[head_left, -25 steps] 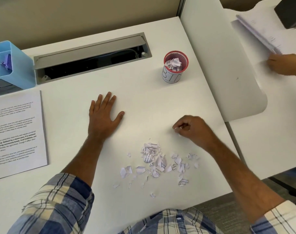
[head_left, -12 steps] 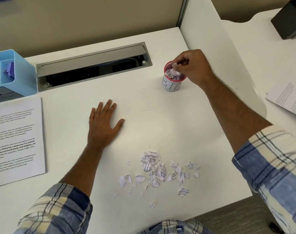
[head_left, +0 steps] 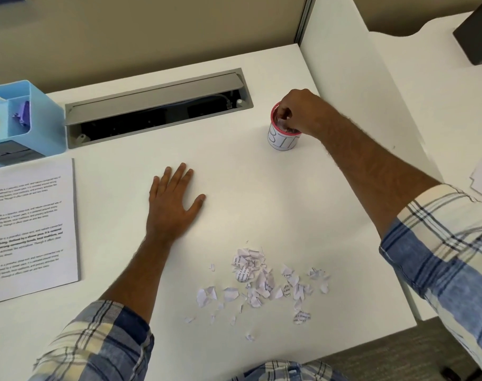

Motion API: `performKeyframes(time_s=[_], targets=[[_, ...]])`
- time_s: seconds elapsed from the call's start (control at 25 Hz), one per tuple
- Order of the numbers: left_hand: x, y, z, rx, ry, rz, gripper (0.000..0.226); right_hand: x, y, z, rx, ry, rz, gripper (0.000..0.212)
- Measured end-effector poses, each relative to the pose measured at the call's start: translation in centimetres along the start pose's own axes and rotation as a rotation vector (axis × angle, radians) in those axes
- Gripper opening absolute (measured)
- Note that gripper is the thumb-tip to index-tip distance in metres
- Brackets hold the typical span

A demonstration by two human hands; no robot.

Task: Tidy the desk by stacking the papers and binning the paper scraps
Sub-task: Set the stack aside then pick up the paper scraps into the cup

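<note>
Your papers point(head_left: 28, 226) already sit stacked at the desk's left edge, in front of the blue organiser point(head_left: 22, 119), so the step in hand looks like binning. Your left hand point(head_left: 171, 204) lies flat on the desk point(head_left: 262, 193), fingers straight and spread, holding nothing; use it as a brace, or better, bring it down to herd the scraps point(head_left: 262, 281) lying near the front edge into one tight heap, so each trip carries more. Those scraps are small and light, so pinch from the heap's edge and lift slowly, or stray bits will flutter off.

At the right, your right hand point(head_left: 299, 112) is over the bin point(head_left: 282, 140), fingers curled down into its red-rimmed mouth. Whether they pinch paper you cannot tell from here. Let go low inside the rim, since the bin looks nearly full and crumpled paper sits high. Your right arm reaches out long across the desk; mind you don't tip the small bin.
</note>
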State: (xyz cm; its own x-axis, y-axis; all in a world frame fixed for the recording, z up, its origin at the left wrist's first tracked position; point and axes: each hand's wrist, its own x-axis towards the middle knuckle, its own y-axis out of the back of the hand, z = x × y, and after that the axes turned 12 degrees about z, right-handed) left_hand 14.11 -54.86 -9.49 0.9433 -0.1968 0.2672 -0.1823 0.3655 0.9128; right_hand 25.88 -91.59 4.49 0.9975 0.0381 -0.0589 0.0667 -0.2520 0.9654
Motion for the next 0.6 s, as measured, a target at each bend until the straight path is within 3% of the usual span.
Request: performKeyframes(time_s=[0.16,0.44,0.6], targets=[[0.0,0.0,0.0,0.004,-0.011,0.011,0.068,-1.3,1.2,0.5,0.141,-0.024,0.101,0.022],[0.0,0.0,0.0,0.001,-0.010,0.010,0.068,-6.9,2.0,1.0,0.441,-0.147,0.442,0.008],[-0.1,0.0,0.0,-0.002,-0.011,0.013,0.068,-14.3,-1.5,0.6,0.593,-0.271,0.323,0.011]])
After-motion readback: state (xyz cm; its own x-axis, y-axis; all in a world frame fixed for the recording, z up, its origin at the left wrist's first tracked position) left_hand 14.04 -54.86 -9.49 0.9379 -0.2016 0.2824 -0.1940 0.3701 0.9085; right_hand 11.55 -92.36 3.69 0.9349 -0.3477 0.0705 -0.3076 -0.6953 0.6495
